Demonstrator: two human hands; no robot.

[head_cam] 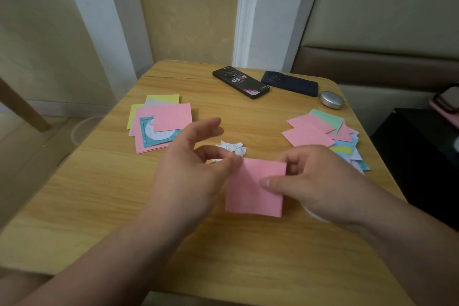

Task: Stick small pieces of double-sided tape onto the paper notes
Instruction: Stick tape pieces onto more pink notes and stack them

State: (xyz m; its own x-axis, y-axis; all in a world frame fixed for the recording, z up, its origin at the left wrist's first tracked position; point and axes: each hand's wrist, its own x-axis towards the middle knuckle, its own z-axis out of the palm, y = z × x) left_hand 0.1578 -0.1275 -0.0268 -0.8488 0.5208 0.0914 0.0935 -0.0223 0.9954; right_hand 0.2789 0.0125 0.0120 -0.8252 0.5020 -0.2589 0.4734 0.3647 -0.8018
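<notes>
Well, the pale lettering on the black phone (241,82) at the far edge of the bench (99,194) is too blurred to read. Over the bench's middle, a plain square pink note (250,194) sits clamped in the right hand's (310,181) grip, thumb on its face. The left hand's (193,169) grip pinches together at its top left corner, near white scraps (232,146).

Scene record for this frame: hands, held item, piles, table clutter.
left hand: pinches upper left corner of pink note
right hand: grips pink note, right edge, thumb on top
pink note: held over wooden table
white paper scraps: small pile behind note
left note pile: pink, yellow, one teal patterned
right note pile: pink, green, blue, yellow
far edge: black phone, dark blue phone, silver round case
</notes>
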